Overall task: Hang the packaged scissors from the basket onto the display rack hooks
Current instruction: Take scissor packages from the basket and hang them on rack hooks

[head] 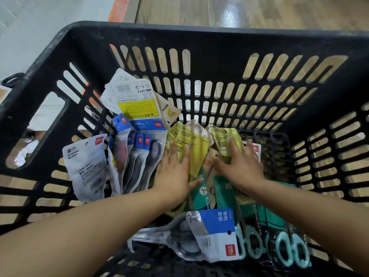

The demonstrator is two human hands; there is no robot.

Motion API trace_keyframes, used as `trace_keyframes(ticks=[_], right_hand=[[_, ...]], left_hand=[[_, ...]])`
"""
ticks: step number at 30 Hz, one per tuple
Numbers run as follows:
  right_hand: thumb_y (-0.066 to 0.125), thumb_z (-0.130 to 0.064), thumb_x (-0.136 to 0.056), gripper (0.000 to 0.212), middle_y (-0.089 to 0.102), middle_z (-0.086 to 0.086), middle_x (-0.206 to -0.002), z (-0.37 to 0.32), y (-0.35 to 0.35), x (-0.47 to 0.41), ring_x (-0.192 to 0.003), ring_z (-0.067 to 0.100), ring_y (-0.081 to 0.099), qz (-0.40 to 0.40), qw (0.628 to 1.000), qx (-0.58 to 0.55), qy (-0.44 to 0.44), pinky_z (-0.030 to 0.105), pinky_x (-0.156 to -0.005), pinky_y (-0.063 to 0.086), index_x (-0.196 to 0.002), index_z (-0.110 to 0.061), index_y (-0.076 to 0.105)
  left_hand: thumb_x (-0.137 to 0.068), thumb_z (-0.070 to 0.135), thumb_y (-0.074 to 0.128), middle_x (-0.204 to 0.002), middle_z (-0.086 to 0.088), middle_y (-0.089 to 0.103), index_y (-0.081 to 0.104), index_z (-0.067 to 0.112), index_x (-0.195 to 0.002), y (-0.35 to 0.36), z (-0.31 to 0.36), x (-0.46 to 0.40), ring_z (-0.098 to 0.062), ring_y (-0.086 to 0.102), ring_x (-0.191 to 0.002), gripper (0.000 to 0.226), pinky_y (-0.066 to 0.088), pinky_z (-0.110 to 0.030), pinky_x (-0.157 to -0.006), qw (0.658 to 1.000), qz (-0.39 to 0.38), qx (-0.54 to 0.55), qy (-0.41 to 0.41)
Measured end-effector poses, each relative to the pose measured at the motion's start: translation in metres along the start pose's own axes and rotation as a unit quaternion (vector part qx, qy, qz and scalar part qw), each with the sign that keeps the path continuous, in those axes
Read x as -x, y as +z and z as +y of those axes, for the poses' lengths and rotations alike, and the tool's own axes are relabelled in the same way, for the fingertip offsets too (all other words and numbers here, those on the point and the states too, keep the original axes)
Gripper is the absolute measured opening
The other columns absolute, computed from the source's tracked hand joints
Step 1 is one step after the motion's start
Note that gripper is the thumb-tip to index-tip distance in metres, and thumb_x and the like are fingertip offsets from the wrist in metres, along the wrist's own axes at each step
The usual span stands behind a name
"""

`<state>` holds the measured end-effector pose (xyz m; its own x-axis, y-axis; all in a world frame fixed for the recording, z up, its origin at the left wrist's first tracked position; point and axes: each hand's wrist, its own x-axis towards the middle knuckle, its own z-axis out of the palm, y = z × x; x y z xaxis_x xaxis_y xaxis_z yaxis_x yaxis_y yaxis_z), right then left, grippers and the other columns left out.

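Note:
A black slotted plastic basket (199, 37) holds several packaged scissors. Yellow-green scissor packs (196, 142) lie in the middle. My left hand (173, 172) lies flat on them with fingers spread and straight. My right hand (241, 166) presses on another yellow pack (221, 139) a little to the right, fingers extended. White and blue packs (137, 148) stand along the left side. Teal-handled scissors in green packs (287, 246) lie at the near right. A blue and white pack (215, 232) lies at the near middle. No display rack or hooks are in view.
A white pack with a yellow warning label (133, 100) leans against the far left wall of the basket. Wooden floor (259, 11) shows beyond the basket, with a pale surface (40, 27) and an orange strip at the upper left.

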<state>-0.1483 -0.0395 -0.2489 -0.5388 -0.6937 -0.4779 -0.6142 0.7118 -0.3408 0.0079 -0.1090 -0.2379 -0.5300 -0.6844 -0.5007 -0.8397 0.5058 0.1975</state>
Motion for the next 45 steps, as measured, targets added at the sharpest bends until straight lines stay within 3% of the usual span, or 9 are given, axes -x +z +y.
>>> trace_keyframes(ticks=[4,11,15,19,23,27,33,37,45], right_hand=[[0.038,-0.069,-0.086,0.083,0.007,0.009,-0.158,0.001,-0.005,-0.009,-0.143,0.036,0.008,-0.022,1.0,0.013,0.011,0.052,-0.113,0.017,-0.15,-0.034,0.0],[0.056,-0.063,-0.081,0.085,0.014,0.014,-0.154,0.002,-0.013,-0.01,-0.141,0.036,0.013,-0.025,0.999,-0.038,-0.01,0.049,-0.111,0.019,-0.148,-0.037,0.011],[0.06,-0.067,-0.075,0.089,0.013,0.009,-0.151,0.007,-0.013,-0.003,-0.139,0.034,0.019,-0.04,0.996,-0.037,-0.074,0.049,-0.112,0.027,-0.147,-0.04,0.016],[0.062,-0.068,-0.073,0.094,0.002,0.007,-0.156,0.011,-0.013,-0.006,-0.143,0.033,0.007,-0.054,0.996,-0.016,-0.069,0.051,-0.114,0.021,-0.148,-0.042,0.011],[0.048,-0.08,-0.069,0.092,0.008,0.006,-0.156,0.011,-0.016,-0.008,-0.143,0.032,0.005,-0.07,0.995,-0.031,-0.056,0.051,-0.114,0.02,-0.147,-0.045,0.012],[0.029,-0.079,-0.077,0.08,-0.004,0.006,-0.159,0.01,-0.009,-0.005,-0.145,0.033,-0.003,-0.086,0.993,0.041,-0.069,0.055,-0.113,0.009,-0.147,-0.048,0.004],[0.028,-0.072,-0.086,0.072,-0.015,0.006,-0.158,0.011,-0.004,-0.002,-0.144,0.033,-0.012,-0.089,0.991,0.061,-0.077,0.051,-0.115,0.0,-0.146,-0.048,-0.004],[0.042,-0.071,-0.082,0.083,-0.007,0.004,-0.158,0.013,-0.006,-0.001,-0.144,0.032,-0.001,-0.069,0.993,0.034,-0.089,0.051,-0.115,0.01,-0.147,-0.046,-0.003],[0.068,-0.06,-0.073,0.106,-0.004,0.008,-0.156,0.009,-0.012,-0.002,-0.141,0.036,-0.002,-0.091,0.994,-0.045,-0.034,0.048,-0.113,0.017,-0.146,-0.047,-0.008]], left_hand=[[-0.084,0.058,0.056,-0.155,-0.012,-0.023,-0.014,0.034,-0.149,-0.003,0.001,-0.001,-0.03,-0.016,-0.144,0.098,0.001,-0.041,-0.117,0.999,0.007,0.038,-0.007],[-0.079,0.051,0.067,-0.156,-0.007,0.001,0.005,0.037,-0.15,-0.006,0.001,0.001,-0.027,-0.001,-0.144,0.095,0.009,-0.039,-0.117,0.996,0.06,0.07,0.0],[-0.076,0.047,0.071,-0.156,-0.006,-0.001,0.008,0.04,-0.148,-0.005,0.0,0.006,-0.026,-0.001,-0.145,0.095,0.009,-0.04,-0.117,0.994,0.067,0.08,0.028],[-0.078,0.042,0.07,-0.156,-0.002,-0.01,0.007,0.04,-0.147,-0.003,0.002,0.007,-0.024,-0.006,-0.145,0.094,0.007,-0.04,-0.117,0.993,0.06,0.088,0.047],[-0.079,0.043,0.07,-0.157,-0.001,-0.012,0.004,0.038,-0.149,-0.003,0.0,0.006,-0.023,-0.008,-0.145,0.095,0.007,-0.04,-0.118,0.994,0.06,0.087,0.038],[-0.079,0.043,0.069,-0.157,-0.001,-0.013,0.004,0.038,-0.149,-0.003,-0.001,0.006,-0.022,-0.009,-0.145,0.096,0.008,-0.04,-0.118,0.994,0.059,0.085,0.036],[-0.079,0.043,0.07,-0.156,0.0,-0.013,0.003,0.039,-0.149,-0.004,0.001,0.006,-0.022,-0.009,-0.145,0.097,0.007,-0.041,-0.119,0.994,0.057,0.09,0.029],[-0.079,0.042,0.069,-0.156,-0.001,-0.013,0.003,0.038,-0.149,-0.006,0.001,0.007,-0.023,-0.008,-0.145,0.097,0.007,-0.042,-0.117,0.994,0.06,0.092,0.025],[-0.079,0.042,0.069,-0.157,-0.004,-0.009,0.003,0.038,-0.149,-0.007,0.001,0.008,-0.025,-0.005,-0.145,0.096,0.008,-0.042,-0.117,0.994,0.063,0.082,0.025]])
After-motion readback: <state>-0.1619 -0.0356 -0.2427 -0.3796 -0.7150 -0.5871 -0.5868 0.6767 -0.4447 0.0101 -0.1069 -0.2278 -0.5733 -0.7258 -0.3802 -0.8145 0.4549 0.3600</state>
